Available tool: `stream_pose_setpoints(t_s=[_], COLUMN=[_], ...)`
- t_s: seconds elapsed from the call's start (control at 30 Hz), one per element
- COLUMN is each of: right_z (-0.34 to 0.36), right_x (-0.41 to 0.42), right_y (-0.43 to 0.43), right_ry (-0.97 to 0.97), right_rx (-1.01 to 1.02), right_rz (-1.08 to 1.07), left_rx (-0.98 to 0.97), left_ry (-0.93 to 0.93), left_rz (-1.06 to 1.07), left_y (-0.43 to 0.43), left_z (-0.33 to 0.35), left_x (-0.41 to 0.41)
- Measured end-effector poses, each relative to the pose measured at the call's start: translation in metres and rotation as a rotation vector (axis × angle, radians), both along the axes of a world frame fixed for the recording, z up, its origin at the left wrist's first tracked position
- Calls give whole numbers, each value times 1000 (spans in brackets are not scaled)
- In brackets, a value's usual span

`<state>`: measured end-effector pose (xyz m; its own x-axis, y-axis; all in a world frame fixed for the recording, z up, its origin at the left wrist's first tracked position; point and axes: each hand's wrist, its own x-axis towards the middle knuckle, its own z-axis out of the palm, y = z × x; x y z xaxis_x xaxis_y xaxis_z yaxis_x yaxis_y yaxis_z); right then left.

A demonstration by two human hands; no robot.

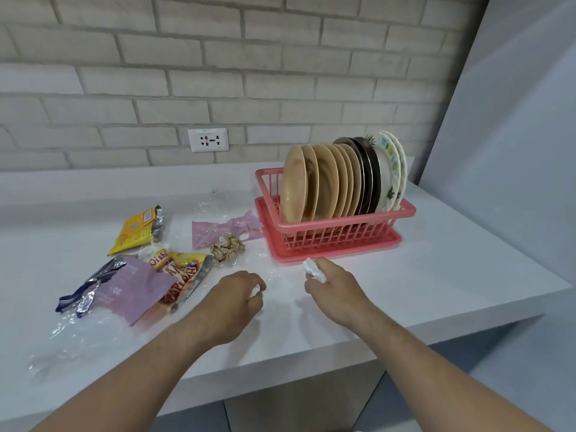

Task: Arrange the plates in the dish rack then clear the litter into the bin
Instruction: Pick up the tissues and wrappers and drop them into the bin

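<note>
**Operator:** What is the rack's status?

**Guide:** Start with the counter (436, 275). The dish rack (343, 225) stands at its right rear. The plates (324, 182) stand on edge inside it in one row: beige at the left end, dark ones next, white patterned ones at the right end. No plate lies loose on the counter, so treat the first step as done.

**Operator:** Where is the litter?

**Guide:** It lies left of the rack and mostly left of both your hands. The snack bag (180, 275) is the closest large piece, lying at a slant to the counter's front edge. A purple pouch (137, 285) overlaps its left side, and a yellow wrapper (137, 229) sits behind it. A pink wrapper (224, 230) and a crumpled brown paper (227, 244) lie between the bag and the rack.

**Operator:** Which hand reaches?

**Guide:** Your left hand (233, 300) is nearer the heap, just right of the snack bag. Its fingers are curled around a small white scrap (255, 292). Your right hand (333, 288) is near the rack's front corner and pinches a white tissue wad (313, 269). Both grips are occupied, so you probably have to empty them before lifting anything larger. The bin is not in view, and you cannot tell from here which way it lies.
</note>
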<state>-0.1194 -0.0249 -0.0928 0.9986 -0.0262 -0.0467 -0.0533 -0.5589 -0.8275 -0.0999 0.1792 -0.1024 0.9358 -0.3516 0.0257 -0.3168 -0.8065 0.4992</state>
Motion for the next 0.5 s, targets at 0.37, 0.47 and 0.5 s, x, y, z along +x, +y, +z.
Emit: stream_pose_setpoints(t_s=[0.37,0.47,0.5], right_z=[-48,-76,-85], right_x=[-90,-111,-118], right_y=[14,1,-5], right_ry=[148,183,200], right_rx=[-82,-119,-124], right_rz=[-44,-63,-73], left_rx=[-151,-133,-124], left_ry=[6,51,61], left_rz=[-58,-77,-85], left_y=[3,-4,-7], left_z=[-39,-64,-73], left_x=[-71,-87,-91])
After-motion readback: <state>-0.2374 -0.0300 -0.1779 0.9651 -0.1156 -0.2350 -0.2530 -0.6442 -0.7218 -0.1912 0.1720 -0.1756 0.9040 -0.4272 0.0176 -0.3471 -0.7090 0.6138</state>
